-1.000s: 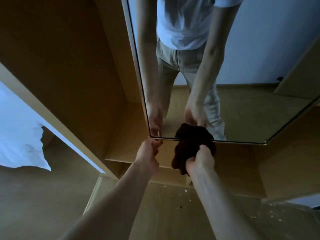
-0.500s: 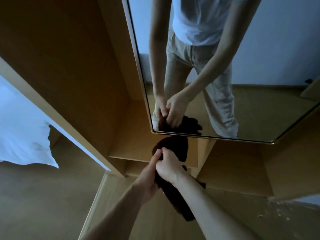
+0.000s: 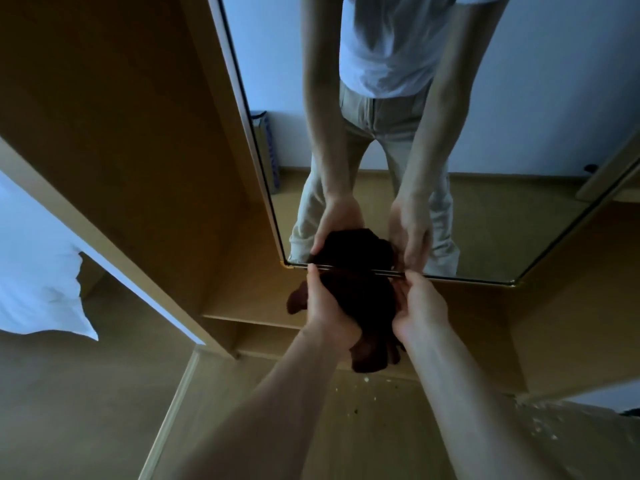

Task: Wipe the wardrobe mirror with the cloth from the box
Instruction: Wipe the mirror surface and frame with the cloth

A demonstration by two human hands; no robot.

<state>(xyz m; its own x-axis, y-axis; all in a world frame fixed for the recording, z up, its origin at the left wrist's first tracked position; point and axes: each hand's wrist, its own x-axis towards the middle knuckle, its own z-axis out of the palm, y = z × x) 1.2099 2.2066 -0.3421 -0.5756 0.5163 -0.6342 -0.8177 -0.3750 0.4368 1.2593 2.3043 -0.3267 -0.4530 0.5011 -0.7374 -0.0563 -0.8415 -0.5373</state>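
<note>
A dark brown cloth [image 3: 360, 306] hangs bunched between both my hands, right at the bottom edge of the wardrobe mirror [image 3: 502, 140]. My left hand [image 3: 325, 310] grips the cloth's left side, with a loose flap sticking out to its left. My right hand [image 3: 420, 310] holds the right side, fingers reaching up to the mirror's lower frame. The mirror shows a person's legs, arms and the same cloth reflected.
An open wooden wardrobe compartment [image 3: 138, 133] lies left of the mirror door, with a low shelf [image 3: 249, 306] below. A white pillow [image 3: 38, 289] shows at far left. The wooden floor [image 3: 363, 427] beneath has small specks.
Both hands have spread apart on the cloth and lifted it from below the mirror to its bottom edge. The view has shifted a little.
</note>
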